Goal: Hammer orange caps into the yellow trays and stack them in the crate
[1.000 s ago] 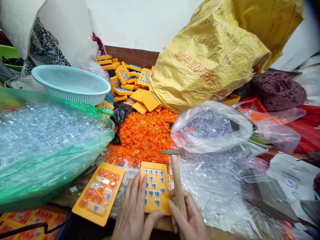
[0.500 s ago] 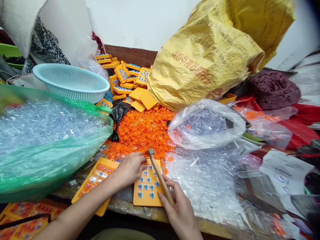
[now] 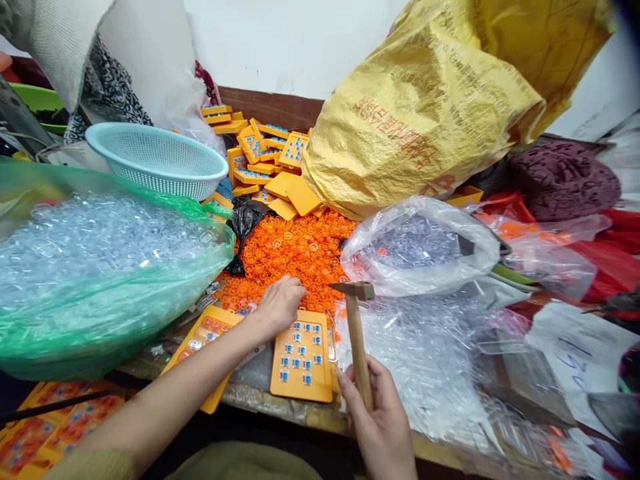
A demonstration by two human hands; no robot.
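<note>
With our right hand clamped on the hammer held upright beside the yellow plate at the table's near edge, our left hand curled fingers into the orange caps, best picking one singly and seating it squarely.

The tray is lying at the counter edge, with the buttons heaped just behind it. The left hand is resting between them, and the right hand is gripping the hammer just right of the tray. The basket is sitting far left, behind the bag
</note>
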